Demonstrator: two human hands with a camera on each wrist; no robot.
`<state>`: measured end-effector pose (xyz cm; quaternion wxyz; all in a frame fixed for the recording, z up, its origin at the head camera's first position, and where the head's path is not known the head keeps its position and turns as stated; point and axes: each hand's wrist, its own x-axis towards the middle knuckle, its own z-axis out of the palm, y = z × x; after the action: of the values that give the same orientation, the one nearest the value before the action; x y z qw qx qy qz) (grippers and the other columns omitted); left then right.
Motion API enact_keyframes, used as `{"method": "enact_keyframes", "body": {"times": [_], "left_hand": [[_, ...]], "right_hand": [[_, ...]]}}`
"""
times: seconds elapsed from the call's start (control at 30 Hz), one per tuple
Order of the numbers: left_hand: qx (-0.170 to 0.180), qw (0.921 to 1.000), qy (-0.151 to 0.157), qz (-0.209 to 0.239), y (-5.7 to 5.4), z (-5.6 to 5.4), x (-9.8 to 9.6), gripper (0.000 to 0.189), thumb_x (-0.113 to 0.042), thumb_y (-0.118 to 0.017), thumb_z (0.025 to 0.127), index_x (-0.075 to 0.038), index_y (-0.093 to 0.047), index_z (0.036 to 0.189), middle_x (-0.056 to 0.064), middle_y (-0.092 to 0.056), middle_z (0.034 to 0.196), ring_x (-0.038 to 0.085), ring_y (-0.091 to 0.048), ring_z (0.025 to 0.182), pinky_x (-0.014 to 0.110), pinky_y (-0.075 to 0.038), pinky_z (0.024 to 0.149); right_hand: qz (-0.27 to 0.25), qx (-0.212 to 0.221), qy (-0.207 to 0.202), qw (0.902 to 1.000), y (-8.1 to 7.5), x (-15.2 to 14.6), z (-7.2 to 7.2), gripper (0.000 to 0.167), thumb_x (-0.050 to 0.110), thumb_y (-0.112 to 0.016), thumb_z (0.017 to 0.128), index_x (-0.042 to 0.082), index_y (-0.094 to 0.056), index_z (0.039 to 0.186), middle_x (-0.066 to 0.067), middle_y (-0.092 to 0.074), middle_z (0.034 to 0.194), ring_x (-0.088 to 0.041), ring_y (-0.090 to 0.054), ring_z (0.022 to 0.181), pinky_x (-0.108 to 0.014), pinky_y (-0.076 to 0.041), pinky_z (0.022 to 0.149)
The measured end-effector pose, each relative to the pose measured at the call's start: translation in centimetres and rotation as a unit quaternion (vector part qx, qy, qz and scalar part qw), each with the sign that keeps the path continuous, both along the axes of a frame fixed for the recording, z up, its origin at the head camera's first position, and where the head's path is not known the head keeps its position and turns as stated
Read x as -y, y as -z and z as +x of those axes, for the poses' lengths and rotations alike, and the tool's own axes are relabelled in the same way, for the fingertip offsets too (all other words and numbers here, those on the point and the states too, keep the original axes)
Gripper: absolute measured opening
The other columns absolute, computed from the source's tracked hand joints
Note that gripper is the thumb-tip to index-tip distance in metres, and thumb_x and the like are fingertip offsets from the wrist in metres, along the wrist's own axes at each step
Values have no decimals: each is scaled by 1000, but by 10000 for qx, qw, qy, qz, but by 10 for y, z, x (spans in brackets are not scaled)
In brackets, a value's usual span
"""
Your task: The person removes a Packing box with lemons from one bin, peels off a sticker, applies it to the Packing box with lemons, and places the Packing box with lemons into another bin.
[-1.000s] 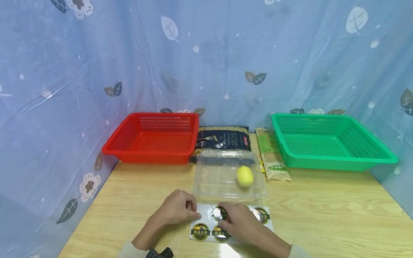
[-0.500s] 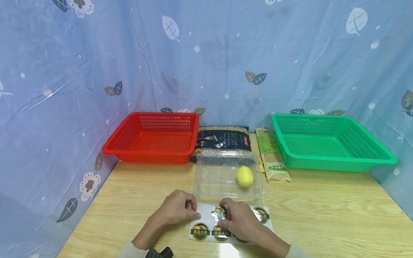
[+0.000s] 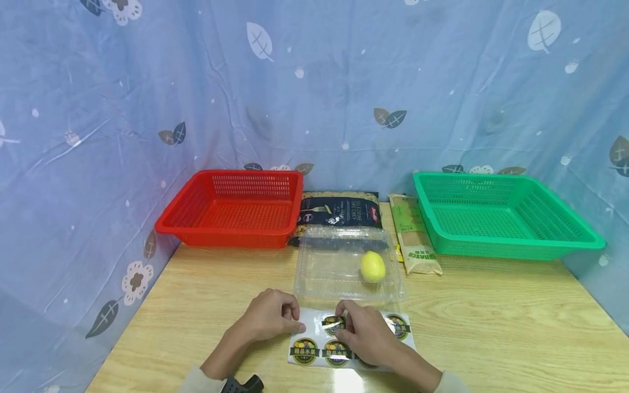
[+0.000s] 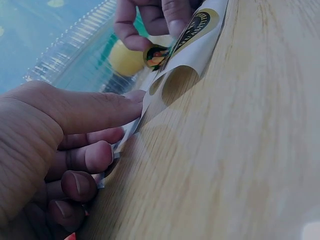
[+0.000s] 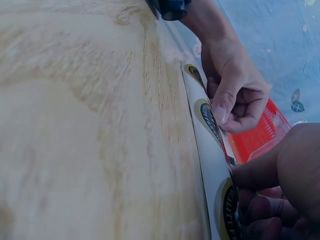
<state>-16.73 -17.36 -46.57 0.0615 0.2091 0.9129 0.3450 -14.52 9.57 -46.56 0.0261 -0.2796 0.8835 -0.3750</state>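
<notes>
A white sheet of round fruit stickers [image 3: 310, 318] lies on the table in the head view. My left hand [image 3: 267, 316] pinches the sheet's left edge between thumb and finger; the left wrist view shows the sheet bowed up beside that thumb. My right hand [image 3: 368, 335] is over the middle of the sheet, thumb and index finger at a round sticker [image 3: 333, 325] in the upper row. Seen from the left wrist, this sticker [image 4: 156, 56] stands partly lifted from the sheet at the right fingertips. The right hand covers some of the other stickers.
Behind the sheet, a clear plastic clamshell box [image 3: 329, 273] bears a lemon [image 3: 373, 267]. A red basket [image 3: 231, 237] stands back left, a green basket [image 3: 516, 248] back right. Between them lie a dark pasta bag [image 3: 339, 212] and a narrow paper-and-film packet [image 3: 414, 234].
The right thumb and index finger have shifted slightly right, and the upper sticker's glare has changed as it tilts. The left hand has stayed at the sheet's edge.
</notes>
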Motion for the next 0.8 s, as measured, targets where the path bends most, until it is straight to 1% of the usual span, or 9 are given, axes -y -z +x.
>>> {"method": "enact_keyframes", "body": {"times": [0.17, 0.3, 0.43, 0.57, 0.8], "left_hand": [[-29, 10000, -42, -46, 1, 1, 0, 24, -33, -89, 74, -29, -65, 70, -16, -51, 57, 1, -46, 54, 25, -41, 59], [-61, 9999, -30, -102, -1, 1, -1, 25, -33, -89, 74, -29, -65, 69, -16, -50, 56, 1, -46, 54, 25, -40, 58], [-76, 9998, -18, -177, -3, 2, -2, 26, -34, -88, 75, -29, -64, 68, -16, -50, 55, 1, -46, 54, 24, -39, 56], [-120, 9996, -10, -268, -3, 2, -2, 26, -34, -88, 76, -29, -64, 68, -17, -50, 56, 1, -46, 54, 24, -39, 55], [-198, 9986, 18, -492, -2, 2, -3, 27, -37, -85, 79, -30, -62, 67, -18, -52, 58, 2, -45, 55, 25, -39, 55]], "right_hand": [[-245, -98, -116, 9996, 0, -1, -1, 8, 7, -66, 95, 13, -61, 97, 17, -47, 58, 4, -41, 49, -20, -40, 48], [-408, -115, -196, 9989, 0, -3, -2, 11, 4, -64, 96, 14, -61, 93, 16, -48, 58, 4, -41, 48, -20, -41, 46], [-490, -120, -312, 9982, -1, -5, -2, 10, 6, -64, 98, 15, -62, 93, 17, -49, 59, 5, -42, 49, -20, -42, 47], [-533, -38, -457, 9975, -3, -7, 0, 8, 7, -64, 99, 15, -63, 96, 16, -51, 59, 5, -42, 47, -20, -43, 46], [-545, 93, -624, 9965, -15, -10, 2, 6, 11, -64, 99, 15, -65, 96, 13, -55, 59, 5, -43, 46, -20, -44, 46]]}}
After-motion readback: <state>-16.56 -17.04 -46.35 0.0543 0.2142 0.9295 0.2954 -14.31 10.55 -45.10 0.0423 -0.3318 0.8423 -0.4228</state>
